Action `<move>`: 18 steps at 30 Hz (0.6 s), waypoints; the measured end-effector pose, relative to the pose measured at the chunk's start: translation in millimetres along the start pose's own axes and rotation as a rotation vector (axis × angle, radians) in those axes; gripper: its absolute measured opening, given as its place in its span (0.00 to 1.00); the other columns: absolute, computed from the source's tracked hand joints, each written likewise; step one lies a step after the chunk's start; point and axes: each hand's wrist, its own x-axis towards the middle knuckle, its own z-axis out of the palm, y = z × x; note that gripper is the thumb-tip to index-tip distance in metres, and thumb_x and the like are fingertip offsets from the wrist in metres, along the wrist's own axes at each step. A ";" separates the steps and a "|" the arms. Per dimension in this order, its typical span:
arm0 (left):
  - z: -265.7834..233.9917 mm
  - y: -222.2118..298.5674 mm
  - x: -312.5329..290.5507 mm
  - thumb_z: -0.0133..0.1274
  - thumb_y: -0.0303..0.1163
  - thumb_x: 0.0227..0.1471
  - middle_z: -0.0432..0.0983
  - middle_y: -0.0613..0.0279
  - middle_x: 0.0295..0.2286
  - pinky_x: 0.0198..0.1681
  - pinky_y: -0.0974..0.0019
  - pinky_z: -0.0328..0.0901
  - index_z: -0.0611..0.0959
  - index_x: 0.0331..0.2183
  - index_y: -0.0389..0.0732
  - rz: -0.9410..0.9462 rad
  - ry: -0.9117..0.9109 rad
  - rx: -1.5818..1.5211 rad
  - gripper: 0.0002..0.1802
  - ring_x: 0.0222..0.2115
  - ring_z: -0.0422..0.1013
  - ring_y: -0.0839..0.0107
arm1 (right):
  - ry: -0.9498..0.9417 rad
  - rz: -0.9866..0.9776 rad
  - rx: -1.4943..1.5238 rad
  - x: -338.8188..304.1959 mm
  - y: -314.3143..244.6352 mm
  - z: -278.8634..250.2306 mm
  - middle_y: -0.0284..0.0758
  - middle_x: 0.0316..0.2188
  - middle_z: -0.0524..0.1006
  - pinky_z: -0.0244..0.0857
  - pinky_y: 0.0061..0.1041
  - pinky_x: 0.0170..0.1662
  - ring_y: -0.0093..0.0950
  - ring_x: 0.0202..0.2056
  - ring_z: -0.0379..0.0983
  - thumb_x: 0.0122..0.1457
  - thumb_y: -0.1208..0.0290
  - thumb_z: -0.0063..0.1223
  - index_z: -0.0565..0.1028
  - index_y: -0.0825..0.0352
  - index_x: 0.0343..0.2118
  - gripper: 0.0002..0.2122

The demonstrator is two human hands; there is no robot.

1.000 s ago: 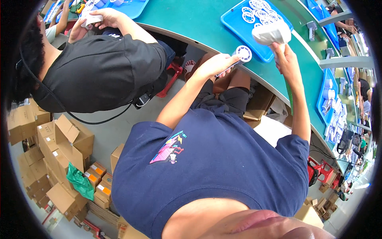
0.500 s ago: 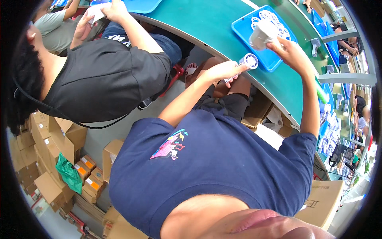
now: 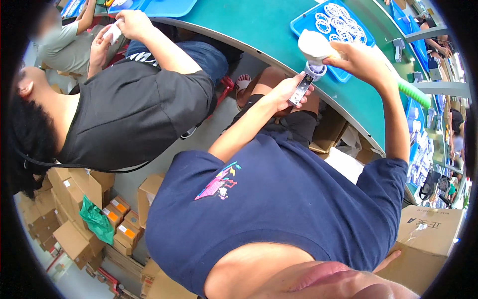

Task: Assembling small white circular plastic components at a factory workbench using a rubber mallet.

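My left hand (image 3: 291, 92) grips the handle of a small handheld fan (image 3: 302, 89), whose open side shows a dark inside with small parts. The fan's round, spoked head points up toward the table. In my right hand (image 3: 361, 62) is a white, rounded, cup-like piece (image 3: 314, 46), held just over the fan's head; I cannot tell whether the two touch. Behind my hands, a blue tray (image 3: 298, 24) on the table carries several white slotted rings (image 3: 343, 22).
The green table (image 3: 244, 30) curves past my knees. A bright green cylindrical thing (image 3: 414, 92) lies right of my right arm. On my left sits a co-worker in a black shirt (image 3: 134, 114), holding a white piece. Cardboard boxes (image 3: 74, 239) stand behind; another carton (image 3: 428, 234) is at right.
My right hand has brought the white piece down and left, over the fan's head. My left hand has turned the fan, so its open handle now shows.
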 end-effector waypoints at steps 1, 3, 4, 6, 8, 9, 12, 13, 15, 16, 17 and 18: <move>-1.7 -0.3 2.6 0.36 0.56 0.64 0.70 0.67 0.23 0.14 0.71 0.63 0.75 0.36 0.39 -0.002 -0.005 -0.023 0.28 0.18 0.68 0.75 | 0.118 0.007 -0.015 -2.8 -5.1 -2.2 0.46 0.30 0.79 0.68 0.40 0.38 0.46 0.35 0.77 0.60 0.48 0.50 0.75 0.62 0.42 0.20; 5.8 -4.4 3.8 0.36 0.56 0.64 0.71 0.66 0.23 0.15 0.71 0.63 0.75 0.36 0.39 0.008 -0.013 -0.047 0.28 0.18 0.68 0.75 | 0.316 -0.032 -0.005 -7.4 -0.6 7.0 0.45 0.29 0.79 0.69 0.39 0.37 0.46 0.34 0.77 0.60 0.49 0.51 0.76 0.59 0.44 0.19; 9.6 -5.8 5.1 0.37 0.57 0.63 0.71 0.66 0.23 0.15 0.70 0.64 0.74 0.36 0.40 0.026 -0.018 -0.073 0.27 0.18 0.68 0.74 | 0.250 0.010 -0.017 -7.2 -0.7 10.7 0.46 0.29 0.79 0.69 0.39 0.37 0.45 0.34 0.77 0.60 0.49 0.51 0.75 0.59 0.45 0.19; 14.7 -12.6 10.5 0.38 0.58 0.62 0.71 0.64 0.22 0.15 0.70 0.65 0.72 0.36 0.40 0.045 -0.006 -0.100 0.28 0.17 0.69 0.73 | 0.114 0.045 -0.158 -5.5 4.6 23.0 0.47 0.30 0.79 0.69 0.40 0.37 0.45 0.34 0.77 0.59 0.49 0.51 0.75 0.60 0.46 0.21; 22.4 -19.2 8.5 0.40 0.59 0.61 0.72 0.62 0.22 0.15 0.69 0.66 0.72 0.36 0.40 0.092 0.054 -0.130 0.28 0.15 0.70 0.72 | 0.138 0.020 -0.177 -11.6 5.3 21.1 0.47 0.30 0.79 0.69 0.39 0.37 0.45 0.34 0.77 0.59 0.49 0.51 0.74 0.60 0.46 0.21; 23.2 -18.2 10.2 0.40 0.59 0.61 0.72 0.62 0.22 0.15 0.69 0.66 0.72 0.36 0.40 0.092 0.052 -0.130 0.28 0.15 0.70 0.72 | 0.162 -0.016 -0.201 -14.4 3.5 17.4 0.47 0.30 0.79 0.69 0.39 0.37 0.45 0.34 0.77 0.59 0.49 0.52 0.74 0.61 0.45 0.21; 26.6 -21.1 11.6 0.41 0.59 0.61 0.72 0.62 0.21 0.15 0.68 0.67 0.74 0.35 0.40 0.120 0.077 -0.138 0.29 0.15 0.71 0.73 | 0.447 0.001 -0.141 -29.6 -7.6 21.9 0.46 0.30 0.79 0.70 0.38 0.35 0.44 0.33 0.77 0.58 0.50 0.53 0.74 0.61 0.47 0.21; 27.3 -23.3 15.0 0.41 0.59 0.61 0.72 0.63 0.21 0.15 0.68 0.67 0.74 0.35 0.39 0.132 0.071 -0.152 0.29 0.15 0.71 0.73 | 0.401 0.077 -0.082 -32.6 -10.7 27.3 0.45 0.30 0.79 0.70 0.38 0.35 0.44 0.34 0.77 0.58 0.50 0.53 0.74 0.61 0.46 0.21; 31.1 -24.7 16.1 0.41 0.59 0.61 0.72 0.63 0.21 0.15 0.68 0.68 0.74 0.35 0.39 0.160 0.079 -0.160 0.29 0.15 0.71 0.73 | 0.287 0.213 -0.078 -41.8 -15.7 48.4 0.44 0.31 0.80 0.70 0.37 0.35 0.43 0.34 0.77 0.58 0.50 0.54 0.74 0.60 0.47 0.21; 34.8 -24.9 12.9 0.40 0.58 0.61 0.72 0.63 0.21 0.15 0.68 0.68 0.74 0.35 0.39 0.157 0.099 -0.141 0.29 0.15 0.70 0.73 | 0.296 0.169 -0.009 -45.6 -10.6 56.7 0.43 0.31 0.80 0.70 0.36 0.35 0.43 0.34 0.77 0.57 0.50 0.54 0.74 0.59 0.49 0.22; 37.6 -23.0 10.3 0.39 0.58 0.62 0.72 0.63 0.21 0.15 0.69 0.68 0.74 0.35 0.39 0.162 0.123 -0.124 0.29 0.14 0.70 0.73 | 0.301 0.172 -0.003 -48.0 -14.3 56.1 0.43 0.31 0.80 0.70 0.36 0.35 0.43 0.34 0.77 0.57 0.50 0.54 0.74 0.59 0.49 0.22; 34.2 -23.0 11.9 0.37 0.58 0.62 0.72 0.63 0.21 0.14 0.69 0.67 0.74 0.35 0.40 0.148 0.135 -0.102 0.29 0.14 0.69 0.74 | 0.347 0.187 -0.063 -52.7 -22.1 54.2 0.43 0.31 0.80 0.71 0.36 0.36 0.43 0.34 0.77 0.57 0.50 0.55 0.74 0.59 0.49 0.22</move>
